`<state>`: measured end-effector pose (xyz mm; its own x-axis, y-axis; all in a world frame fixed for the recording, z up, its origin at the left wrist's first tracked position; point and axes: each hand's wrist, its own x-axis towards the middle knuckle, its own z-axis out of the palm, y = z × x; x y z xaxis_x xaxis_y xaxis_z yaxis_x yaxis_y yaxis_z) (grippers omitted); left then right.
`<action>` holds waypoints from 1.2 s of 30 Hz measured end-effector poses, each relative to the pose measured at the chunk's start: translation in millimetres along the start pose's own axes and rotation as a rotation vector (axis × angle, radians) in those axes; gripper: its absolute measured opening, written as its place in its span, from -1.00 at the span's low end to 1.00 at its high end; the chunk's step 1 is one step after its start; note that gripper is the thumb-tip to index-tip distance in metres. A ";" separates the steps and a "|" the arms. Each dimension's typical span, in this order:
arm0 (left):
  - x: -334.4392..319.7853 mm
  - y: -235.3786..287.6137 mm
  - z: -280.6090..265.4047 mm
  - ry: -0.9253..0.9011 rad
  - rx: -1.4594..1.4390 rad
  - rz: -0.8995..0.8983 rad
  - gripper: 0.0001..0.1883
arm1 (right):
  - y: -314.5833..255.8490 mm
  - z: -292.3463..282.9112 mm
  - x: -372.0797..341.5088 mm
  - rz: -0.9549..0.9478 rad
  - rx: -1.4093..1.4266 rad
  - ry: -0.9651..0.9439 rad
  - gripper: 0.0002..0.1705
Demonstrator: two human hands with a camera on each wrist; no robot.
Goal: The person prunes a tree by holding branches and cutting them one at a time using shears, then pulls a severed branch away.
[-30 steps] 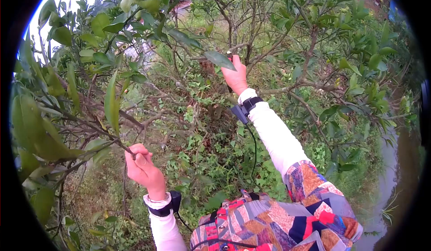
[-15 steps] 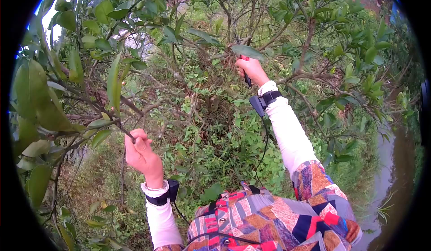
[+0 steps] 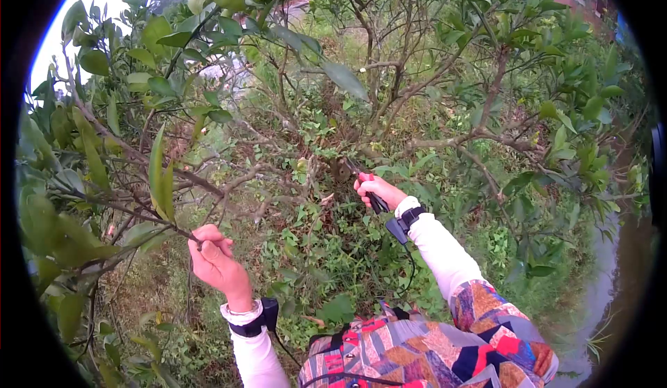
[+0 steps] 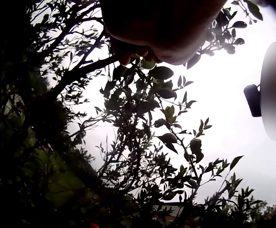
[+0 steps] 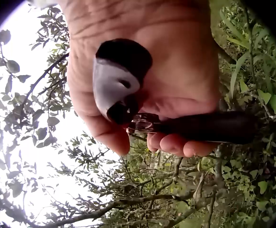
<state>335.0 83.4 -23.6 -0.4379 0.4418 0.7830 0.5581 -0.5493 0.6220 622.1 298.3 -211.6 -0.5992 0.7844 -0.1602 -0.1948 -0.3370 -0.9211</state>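
Observation:
In the head view my left hand (image 3: 219, 263) pinches the cut end of a thin leafy branch (image 3: 156, 216) at the left. Seen from below in the left wrist view, that hand (image 4: 161, 28) is a dark shape against the sky. My right hand (image 3: 383, 192) grips pruning shears (image 3: 376, 201) with dark handles, their blades pointing up and left towards the middle of the tree. In the right wrist view the fingers (image 5: 169, 142) curl round one dark handle (image 5: 204, 127), and the other handle lies against the palm. The blades are hidden there.
Bare grey-brown limbs (image 3: 479, 135) spread across the right side, with leafy twigs above. A long leaf (image 3: 345, 80) hangs in front of the upper middle. Weeds (image 3: 340, 270) cover the ground. A narrow water channel (image 3: 629, 270) runs along the right, and a cable hangs from each wrist camera.
My right hand has come down with the shears from the upper twigs to the lower middle of the tree. My left hand keeps its hold on the branch, nearly in place.

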 end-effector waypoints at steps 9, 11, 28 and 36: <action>13.1 -8.0 -1.0 -0.014 -0.027 -0.010 -0.61 | -12.0 -24.5 -22.9 -0.180 0.093 0.247 -0.75; 15.6 -9.1 -2.5 -0.037 -0.008 0.004 -0.62 | -16.1 -28.8 -28.6 -0.245 0.157 0.319 -0.74; 42.3 -27.4 -43.2 -0.340 -0.222 -0.047 -0.67 | -83.1 71.3 -97.3 -0.259 -0.133 0.498 -0.71; 52.2 -20.1 -45.0 -0.393 -0.220 -0.079 -0.70 | -179.4 137.3 -182.1 -0.230 -0.337 0.679 -0.72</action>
<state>269.2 85.6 5.0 -0.1487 0.7010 0.6975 0.3525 -0.6215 0.6997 659.6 144.4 31.6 0.0540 0.9979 -0.0346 0.0544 -0.0376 -0.9978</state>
